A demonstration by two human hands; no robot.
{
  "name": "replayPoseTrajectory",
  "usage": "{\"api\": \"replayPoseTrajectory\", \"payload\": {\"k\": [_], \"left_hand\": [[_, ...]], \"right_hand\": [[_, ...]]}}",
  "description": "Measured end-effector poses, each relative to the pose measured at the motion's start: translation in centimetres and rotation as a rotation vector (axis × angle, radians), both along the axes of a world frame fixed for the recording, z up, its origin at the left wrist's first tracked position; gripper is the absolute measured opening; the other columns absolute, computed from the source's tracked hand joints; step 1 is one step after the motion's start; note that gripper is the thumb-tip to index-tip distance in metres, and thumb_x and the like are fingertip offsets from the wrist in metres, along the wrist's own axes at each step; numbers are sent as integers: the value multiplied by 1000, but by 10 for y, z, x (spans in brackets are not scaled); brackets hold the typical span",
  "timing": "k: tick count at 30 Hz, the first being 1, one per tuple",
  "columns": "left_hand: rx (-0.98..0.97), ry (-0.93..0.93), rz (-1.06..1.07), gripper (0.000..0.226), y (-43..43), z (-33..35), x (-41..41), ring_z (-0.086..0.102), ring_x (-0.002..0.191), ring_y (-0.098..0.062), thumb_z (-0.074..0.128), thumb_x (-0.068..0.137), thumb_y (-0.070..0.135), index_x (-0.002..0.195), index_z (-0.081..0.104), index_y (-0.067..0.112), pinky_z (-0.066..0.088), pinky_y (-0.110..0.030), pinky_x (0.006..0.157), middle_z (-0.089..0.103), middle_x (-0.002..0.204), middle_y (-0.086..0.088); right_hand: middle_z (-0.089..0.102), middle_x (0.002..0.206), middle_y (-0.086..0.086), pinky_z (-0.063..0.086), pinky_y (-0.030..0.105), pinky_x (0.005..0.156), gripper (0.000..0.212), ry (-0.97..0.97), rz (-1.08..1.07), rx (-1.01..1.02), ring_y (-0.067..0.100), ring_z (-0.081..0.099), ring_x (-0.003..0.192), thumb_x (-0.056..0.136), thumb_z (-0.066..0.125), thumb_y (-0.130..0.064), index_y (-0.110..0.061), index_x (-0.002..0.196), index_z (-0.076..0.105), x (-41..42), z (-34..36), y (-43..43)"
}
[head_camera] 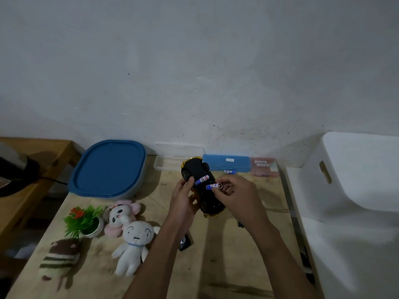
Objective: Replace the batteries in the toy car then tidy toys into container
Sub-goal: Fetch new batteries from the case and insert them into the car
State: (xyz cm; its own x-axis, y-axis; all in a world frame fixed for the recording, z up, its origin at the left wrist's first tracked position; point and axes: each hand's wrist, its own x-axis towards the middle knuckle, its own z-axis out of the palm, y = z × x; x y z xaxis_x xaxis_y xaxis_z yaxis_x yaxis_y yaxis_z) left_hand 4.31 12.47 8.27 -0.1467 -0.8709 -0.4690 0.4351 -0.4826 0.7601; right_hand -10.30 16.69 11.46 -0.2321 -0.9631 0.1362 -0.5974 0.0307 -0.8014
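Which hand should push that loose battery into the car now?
The right, probably. The right hand pinches the battery at the underside of the upturned toy car, while the left hand grips the car's body and is occupied.

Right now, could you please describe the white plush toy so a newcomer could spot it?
On the wooden table, find the blue-lidded container at its back left. In front of it lie three soft toys; the white plush toy is the rightmost. Unlike the pink-eared plush and the brown striped plush, it is all white with a thin blue collar.
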Motion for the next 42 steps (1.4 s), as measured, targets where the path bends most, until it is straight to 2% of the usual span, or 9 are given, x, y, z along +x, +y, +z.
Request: {"api": "replayPoseTrajectory", "payload": {"k": [7,11,15,24,27,31,34,37,42], "left_hand": [[-34,11,-14,27,13,7,-1,65,101,-29,53,100,22,122,65,14,55,-37,74,72,109,-9],[-38,16,-14,20,17,10,-2,65,100,-29,55,99,20,116,66,16,54,-38,73,74,106,-9],[-52,36,-36,19,19,11,-3,67,98,-29,55,99,19,115,66,15,54,-38,73,73,107,-11],[-52,34,-31,25,19,13,-2,65,98,-32,56,98,17,121,64,11,56,-39,71,72,110,-15],[-62,33,-33,27,20,12,0,68,96,-29,55,98,15,122,64,10,57,-38,72,72,111,-15],[-86,29,-57,29,20,13,2,71,96,-27,53,98,14,125,63,8,58,-37,73,71,116,-17],[-95,25,-75,31,21,12,2,71,97,-27,53,98,14,127,62,9,58,-36,73,71,116,-18],[-93,15,-87,31,20,10,2,71,95,-26,53,98,15,128,62,9,58,-35,71,71,116,-18],[-82,-12,-114,32,17,5,2,68,99,-28,52,99,15,129,62,11,56,-37,76,69,121,-18]], "right_hand": [[65,86,-2,49,19,63,17,69,30,-107,9,58,72,82,75,-18,-19,99,73,16,-1,5],[65,87,-5,45,11,65,17,128,39,-199,6,57,73,80,76,-13,-18,97,74,23,-8,5],[63,97,-11,45,6,72,22,24,55,-150,-3,57,80,82,76,-16,-21,103,76,24,-12,5],[59,104,-17,46,12,81,22,-7,71,-49,-2,56,96,85,71,-36,-29,105,73,20,-13,8],[47,111,-21,40,16,84,43,35,-4,23,-4,44,103,78,71,-53,-37,116,61,15,-12,7],[44,125,-13,46,30,91,81,-266,-20,300,7,48,113,65,75,-64,-33,133,44,9,-12,5],[63,116,-9,54,32,89,65,-515,68,388,8,64,101,69,78,-56,-30,124,53,8,-13,5],[68,107,-7,55,29,85,45,-574,91,385,8,67,96,76,77,-47,-31,113,59,9,-14,6],[67,106,-9,52,21,73,44,-618,64,396,6,66,95,79,76,-41,-27,116,56,9,-15,5]]}}
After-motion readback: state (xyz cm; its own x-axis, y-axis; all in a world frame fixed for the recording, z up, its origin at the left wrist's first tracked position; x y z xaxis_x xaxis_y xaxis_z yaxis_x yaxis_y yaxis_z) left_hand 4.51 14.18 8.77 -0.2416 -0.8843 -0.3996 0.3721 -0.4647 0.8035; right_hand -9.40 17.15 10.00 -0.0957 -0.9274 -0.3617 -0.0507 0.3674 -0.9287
